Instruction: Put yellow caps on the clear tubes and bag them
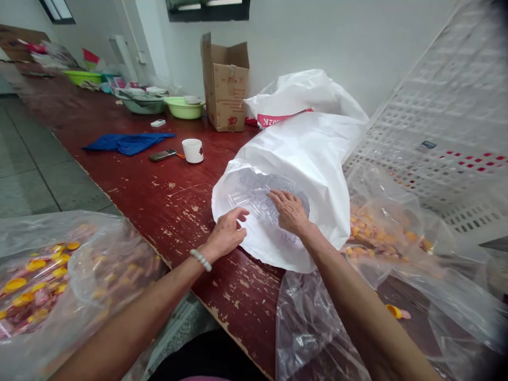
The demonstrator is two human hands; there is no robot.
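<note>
A large white sack (317,143) lies on its side on the red table, its mouth facing me. Inside the mouth are several small clear plastic tubes (240,200). My right hand (289,210) reaches into the mouth, fingers stretched out over the clear pieces; whether it touches them I cannot tell. At the sack's near left edge, my left hand (228,233) has its fingers curved and thumb apart, with nothing between them. A beaded bracelet (200,260) circles my left wrist.
Clear bags of yellow-capped pieces lie at lower left (35,280) and right (373,233). A white perforated basket (448,159) leans at right. Behind are a cardboard box (226,95), white cup (192,151), phone (162,155), blue cloth (127,142) and green basin (184,108).
</note>
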